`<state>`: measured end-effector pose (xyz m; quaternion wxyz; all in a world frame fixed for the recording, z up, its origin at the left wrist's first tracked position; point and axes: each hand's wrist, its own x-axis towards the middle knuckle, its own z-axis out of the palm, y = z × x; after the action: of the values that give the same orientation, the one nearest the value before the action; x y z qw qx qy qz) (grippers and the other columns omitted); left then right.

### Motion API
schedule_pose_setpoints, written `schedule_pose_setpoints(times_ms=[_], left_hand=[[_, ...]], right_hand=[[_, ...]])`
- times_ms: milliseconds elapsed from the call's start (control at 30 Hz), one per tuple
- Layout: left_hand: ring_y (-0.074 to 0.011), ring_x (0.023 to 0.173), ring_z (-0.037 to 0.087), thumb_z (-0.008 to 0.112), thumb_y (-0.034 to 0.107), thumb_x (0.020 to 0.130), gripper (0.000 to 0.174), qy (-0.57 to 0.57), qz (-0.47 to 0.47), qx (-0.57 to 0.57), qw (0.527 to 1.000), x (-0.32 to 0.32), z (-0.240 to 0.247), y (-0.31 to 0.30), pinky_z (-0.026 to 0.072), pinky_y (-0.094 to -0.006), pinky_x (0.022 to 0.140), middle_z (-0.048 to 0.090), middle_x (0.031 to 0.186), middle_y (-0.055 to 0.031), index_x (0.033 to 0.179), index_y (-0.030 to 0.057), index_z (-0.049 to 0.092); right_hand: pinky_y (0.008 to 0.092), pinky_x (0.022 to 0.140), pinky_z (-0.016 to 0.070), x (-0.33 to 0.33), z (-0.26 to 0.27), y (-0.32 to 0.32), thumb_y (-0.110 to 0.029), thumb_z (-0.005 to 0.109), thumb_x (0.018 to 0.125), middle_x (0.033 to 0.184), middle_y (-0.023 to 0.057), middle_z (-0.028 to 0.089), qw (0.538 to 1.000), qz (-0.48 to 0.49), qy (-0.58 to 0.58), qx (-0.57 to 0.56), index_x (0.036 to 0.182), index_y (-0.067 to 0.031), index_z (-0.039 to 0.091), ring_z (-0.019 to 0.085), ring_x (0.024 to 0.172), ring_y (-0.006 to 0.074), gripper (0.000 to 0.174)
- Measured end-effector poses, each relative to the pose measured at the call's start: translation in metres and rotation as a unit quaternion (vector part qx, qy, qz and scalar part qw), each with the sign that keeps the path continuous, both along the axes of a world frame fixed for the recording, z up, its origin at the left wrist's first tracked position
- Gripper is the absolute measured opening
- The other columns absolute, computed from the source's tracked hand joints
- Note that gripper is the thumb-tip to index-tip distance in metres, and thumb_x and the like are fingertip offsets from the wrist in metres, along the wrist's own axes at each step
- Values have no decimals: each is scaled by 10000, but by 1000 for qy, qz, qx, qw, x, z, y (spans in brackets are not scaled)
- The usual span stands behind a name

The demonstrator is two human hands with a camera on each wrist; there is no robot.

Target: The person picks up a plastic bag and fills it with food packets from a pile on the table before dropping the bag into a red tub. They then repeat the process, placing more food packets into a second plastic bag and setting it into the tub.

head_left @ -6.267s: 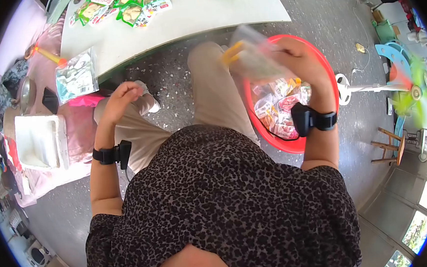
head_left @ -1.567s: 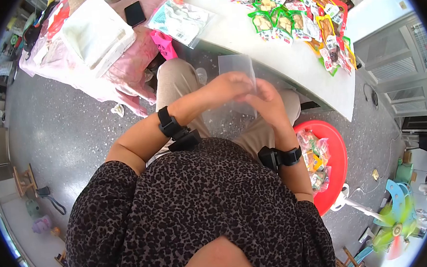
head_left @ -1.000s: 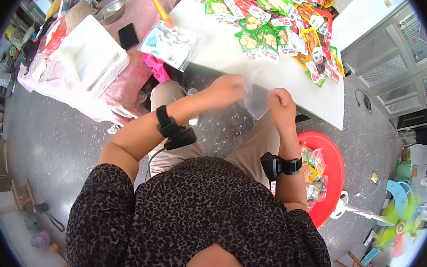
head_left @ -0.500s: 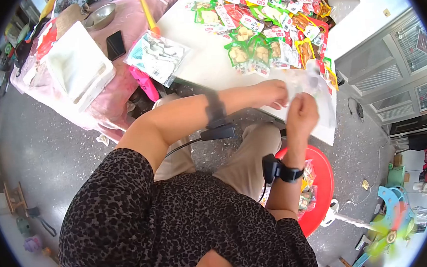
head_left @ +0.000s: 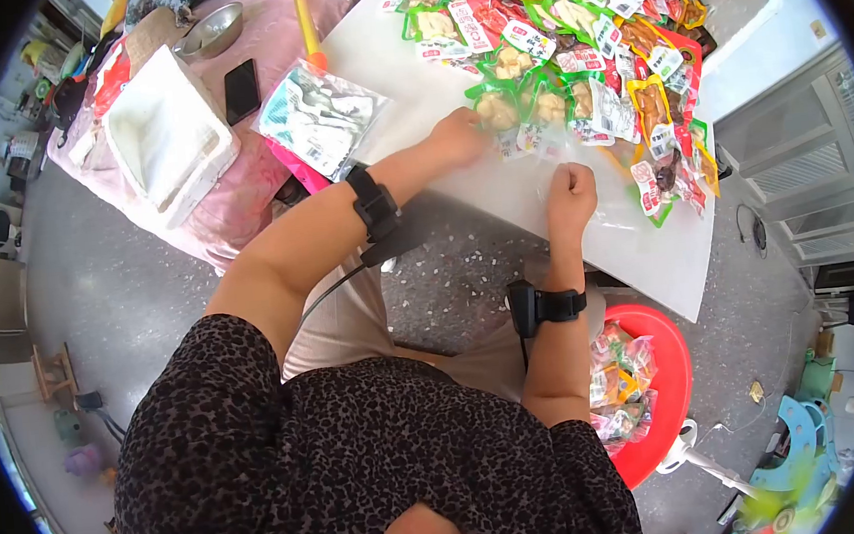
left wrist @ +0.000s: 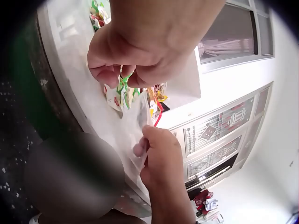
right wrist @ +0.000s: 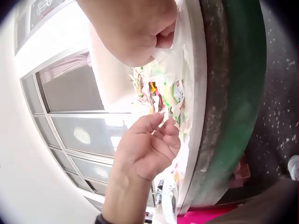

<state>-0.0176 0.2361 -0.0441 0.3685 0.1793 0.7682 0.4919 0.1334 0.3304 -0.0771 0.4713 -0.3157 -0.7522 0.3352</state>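
Observation:
My right hand [head_left: 570, 197] pinches a thin clear plastic bag [left wrist: 133, 128] at the table's front edge, its fingers curled in. The bag hangs loosely beside that hand, and its far part is faint against the white table. To the left, my left hand [head_left: 459, 139] is over the table beside a green-edged food packet [head_left: 497, 111]. In the right wrist view its fingers [right wrist: 169, 135] are loosely bent, with nothing visible between them. A pile of small food packets [head_left: 580, 39], green, red and yellow, spreads over the table beyond both hands.
The white table [head_left: 392, 79] carries a large printed bag [head_left: 323, 115] at its left. A red basin [head_left: 669, 388] with filled clear bags stands at lower right. On the pink cloth lie a white foam box [head_left: 171, 137], a phone [head_left: 242, 91] and a metal bowl [head_left: 213, 31].
Earlier my right hand held a bag over the red basin. Then both hands worked at a clear bag. Now the left hand has moved away leftward to the packets; the right keeps the bag.

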Motion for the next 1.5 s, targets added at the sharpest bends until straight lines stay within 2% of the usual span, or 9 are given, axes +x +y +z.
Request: schedule_pose_setpoints(times_ms=[200,300,400,500,600,800,1100,1333,1500], left_hand=[[-106,475,422,551,100,725,108,-333,-1,178,926,-4,-23,11,339,-246,394,441,601,-24,732,53,455],[-105,472,401,545,96,714,105,-307,-4,137,942,3,-24,18,316,-243,391,430,592,-17,732,44,456],[-106,488,401,522,106,711,96,-88,-45,158,983,11,-23,24,323,-244,404,418,584,-13,724,40,453],[-107,490,404,504,140,711,142,53,62,99,992,16,-13,22,321,-239,407,430,600,-24,753,19,443],[-160,529,457,453,135,738,148,-10,134,146,980,10,5,0,383,-306,447,456,662,-63,790,-2,430],[-306,894,485,357,44,778,219,-395,239,375,804,-24,-11,-43,385,-430,796,458,970,-182,965,-68,386],[-252,848,504,396,-12,763,146,-270,175,303,897,-13,-14,-39,402,-377,793,475,917,-150,909,-19,398],[-122,677,479,463,65,751,103,-151,11,220,964,11,27,-65,406,-256,586,485,748,-49,851,46,450],[-81,656,436,458,119,758,119,-27,-71,143,987,27,27,-60,373,-228,567,478,730,-16,838,34,480]], right_hand=[[254,514,374,-1,2,1,-77,493,740,637,69,494,999,8,14,-37,743,12,517,440,542,128,92],[251,522,377,0,-1,1,-77,494,739,645,72,496,999,23,27,-41,748,13,516,443,549,126,93],[249,528,380,1,-3,3,-77,496,738,650,72,497,997,37,37,-49,755,14,515,444,553,126,94],[250,527,381,2,-2,2,-74,499,735,649,72,498,997,44,45,-47,761,14,514,446,553,126,93],[252,519,382,3,-1,2,-70,504,730,644,74,502,998,39,38,-37,767,14,515,450,546,129,93],[260,509,386,2,-6,2,-68,511,724,635,90,512,998,46,36,-26,776,13,517,463,538,142,96],[271,513,386,1,-6,1,-90,517,725,618,88,503,997,53,37,-38,774,11,517,460,534,157,112],[266,508,375,1,-9,2,-91,516,728,600,78,487,996,76,35,-31,765,13,510,440,525,146,111],[263,510,371,5,3,-8,-88,512,730,598,89,487,990,117,20,-81,764,12,508,441,526,151,106]])
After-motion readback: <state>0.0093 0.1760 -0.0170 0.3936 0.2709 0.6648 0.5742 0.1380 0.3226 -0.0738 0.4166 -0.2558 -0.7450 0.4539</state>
